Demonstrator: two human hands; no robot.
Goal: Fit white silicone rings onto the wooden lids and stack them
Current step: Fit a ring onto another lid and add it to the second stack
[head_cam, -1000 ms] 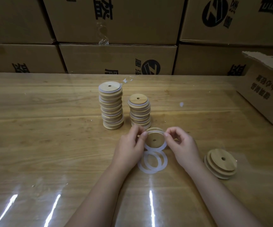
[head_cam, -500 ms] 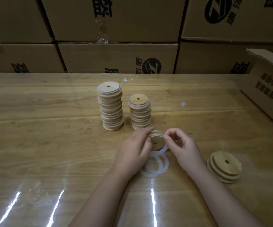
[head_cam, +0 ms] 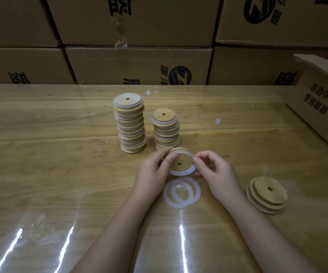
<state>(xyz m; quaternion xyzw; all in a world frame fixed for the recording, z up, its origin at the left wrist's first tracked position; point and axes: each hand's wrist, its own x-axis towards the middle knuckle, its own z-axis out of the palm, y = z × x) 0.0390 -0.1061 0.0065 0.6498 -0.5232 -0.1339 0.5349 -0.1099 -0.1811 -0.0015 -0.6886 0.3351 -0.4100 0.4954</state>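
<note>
- Wooden lid (head_cam: 181, 163), round with a small centre hole, is held tilted toward the camera between both hands. It sits to the right of the tall stack (head_cam: 130, 125) and nearer the camera, just in front of the short stack (head_cam: 166, 131).
- A white ring (head_cam: 181, 173) runs around the lid. Its lower arc shows as a pale band under the wood, and its upper arc lies close along the rim.
- The left hand (head_cam: 151, 170) grips the lid's left edge, with the thumb on the face and the fingers curled over the rim at the top.
- The right hand (head_cam: 216, 172) pinches the ring at the lid's right edge between thumb and forefinger. Its other fingers are loosely curled and hold nothing.
- Whether the lid's lower edge touches the surface (head_cam: 51, 164) cannot be told.
- Loose rings (head_cam: 179, 204) lie flat and overlapping on the surface, between the two wrists. They are to the right of the tall stack and closer to the camera.
- The tall stack is made of lids with white edges showing between the layers, and it stands slightly uneven.
- The short stack is built the same way and stands just to the right of the tall one, with a narrow gap between them.
- A small pile of bare lids (head_cam: 266, 196), all wood colour, rests well to the right of the tall stack, beyond the right hand.
- Cardboard boxes (head_cam: 139, 66) form a wall behind the tall stack.
- An open box (head_cam: 320, 107) sits on the surface far to the right of the tall stack.
- The surface is glossy, with bright glare streaks near the camera.
</note>
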